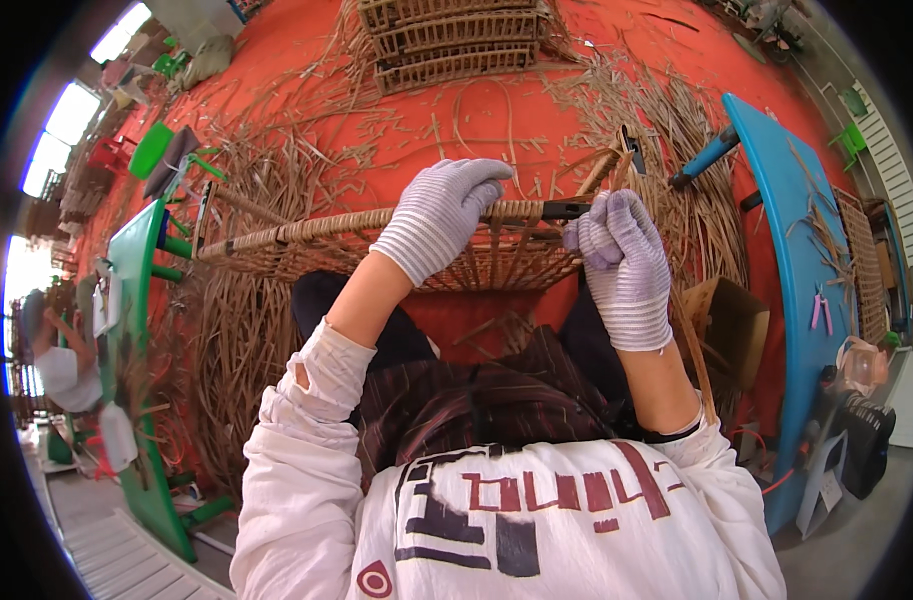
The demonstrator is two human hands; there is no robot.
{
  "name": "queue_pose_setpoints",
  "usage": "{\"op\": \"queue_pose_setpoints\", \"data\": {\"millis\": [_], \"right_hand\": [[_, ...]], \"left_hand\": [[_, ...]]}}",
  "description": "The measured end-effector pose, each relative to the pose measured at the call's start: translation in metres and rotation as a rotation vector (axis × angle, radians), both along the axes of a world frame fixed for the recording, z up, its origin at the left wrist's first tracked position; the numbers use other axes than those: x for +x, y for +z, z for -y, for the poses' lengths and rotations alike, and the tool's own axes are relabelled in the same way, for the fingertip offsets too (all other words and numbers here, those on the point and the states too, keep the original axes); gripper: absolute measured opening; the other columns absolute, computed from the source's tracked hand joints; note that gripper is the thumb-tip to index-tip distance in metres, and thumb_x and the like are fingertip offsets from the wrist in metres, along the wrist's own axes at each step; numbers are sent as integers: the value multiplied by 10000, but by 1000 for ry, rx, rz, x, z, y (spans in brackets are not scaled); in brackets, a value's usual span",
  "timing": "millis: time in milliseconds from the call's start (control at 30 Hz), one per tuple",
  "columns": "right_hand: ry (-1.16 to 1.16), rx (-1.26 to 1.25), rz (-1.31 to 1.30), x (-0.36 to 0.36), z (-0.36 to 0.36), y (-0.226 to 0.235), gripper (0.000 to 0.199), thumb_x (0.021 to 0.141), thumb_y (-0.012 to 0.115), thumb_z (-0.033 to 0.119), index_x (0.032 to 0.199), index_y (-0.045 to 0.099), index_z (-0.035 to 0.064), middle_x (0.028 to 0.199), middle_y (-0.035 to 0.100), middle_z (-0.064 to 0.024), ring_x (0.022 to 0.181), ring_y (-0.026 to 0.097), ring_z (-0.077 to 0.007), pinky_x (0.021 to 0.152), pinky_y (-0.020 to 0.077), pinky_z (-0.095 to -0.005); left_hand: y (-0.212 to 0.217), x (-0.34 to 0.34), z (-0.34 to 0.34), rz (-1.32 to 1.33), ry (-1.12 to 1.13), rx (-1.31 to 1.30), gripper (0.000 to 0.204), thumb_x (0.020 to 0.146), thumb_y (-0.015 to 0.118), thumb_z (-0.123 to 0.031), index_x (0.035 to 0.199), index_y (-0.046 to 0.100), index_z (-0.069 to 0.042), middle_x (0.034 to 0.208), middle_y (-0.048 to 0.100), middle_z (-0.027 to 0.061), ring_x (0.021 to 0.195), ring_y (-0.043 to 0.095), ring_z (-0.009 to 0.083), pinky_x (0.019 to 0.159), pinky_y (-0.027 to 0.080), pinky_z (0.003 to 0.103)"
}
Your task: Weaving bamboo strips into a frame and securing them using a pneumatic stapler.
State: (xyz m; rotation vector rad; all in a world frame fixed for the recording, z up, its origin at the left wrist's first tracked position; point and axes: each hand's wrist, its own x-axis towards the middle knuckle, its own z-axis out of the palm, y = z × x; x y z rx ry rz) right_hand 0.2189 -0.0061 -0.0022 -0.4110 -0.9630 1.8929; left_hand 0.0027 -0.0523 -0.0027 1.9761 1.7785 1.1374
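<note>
Across my lap stands a brown woven basket frame [326, 228] with a wrapped rim and an open lattice side. My left hand [441, 215], in a striped white glove, grips the rim near its middle, fingers curled over the far side. Close to the rim's right end, my right hand [626, 260] is closed in a pinch, in a matching glove. A long brown weaving strip [694, 365] hangs from it past my right forearm. Beside the right hand, a dark bare section of the frame [564, 210] shows. The right fingertips are partly hidden.
Loose strips [246, 350] lie in heaps on the red floor at both sides. A green table [136, 270] stands left, a blue table [791, 300] right with pink-handled snips [821, 312]. Stacked woven baskets [456, 45] are ahead; a cardboard box [726, 325] sits right. Another person [66, 365] is far left.
</note>
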Motion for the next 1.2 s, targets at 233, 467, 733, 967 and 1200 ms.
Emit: {"op": "queue_pose_setpoints", "data": {"millis": [233,467,733,967,1200], "right_hand": [[-7,-7,-33,0,1,-4,242,1054,478,209,902,595,63,592,304,60,548,305,-88,694,385,-305],[14,-16,-42,3,6,-10,232,1049,492,187,887,580,45,610,317,44,551,329,-94,718,439,-320],[-29,-33,-13,6,12,-11,228,1053,478,176,890,578,51,620,309,49,552,320,-91,717,425,-324],[25,-24,-73,10,12,-17,202,1037,514,167,899,585,38,629,369,39,557,362,-81,712,463,-290],[-14,-4,-11,8,12,-30,211,1033,540,194,900,588,38,727,552,-18,548,369,-47,543,338,-208]], "left_hand": [[-4,10,4,-351,-2,86,279,786,742,-218,1039,693,-109,896,677,101,893,627,318,810,502,428],[0,9,7,-289,2,31,337,735,767,-209,1056,692,-138,902,676,77,895,630,300,823,508,409],[2,5,9,-158,-44,11,388,716,746,-116,1099,683,-103,967,685,105,930,634,316,836,516,392],[6,14,4,-245,6,-79,366,773,760,-229,1121,697,-133,997,697,92,955,652,296,854,523,391],[12,20,-10,-147,-56,-228,351,816,735,-195,1155,697,-116,978,703,83,890,674,223,815,528,341]]}}
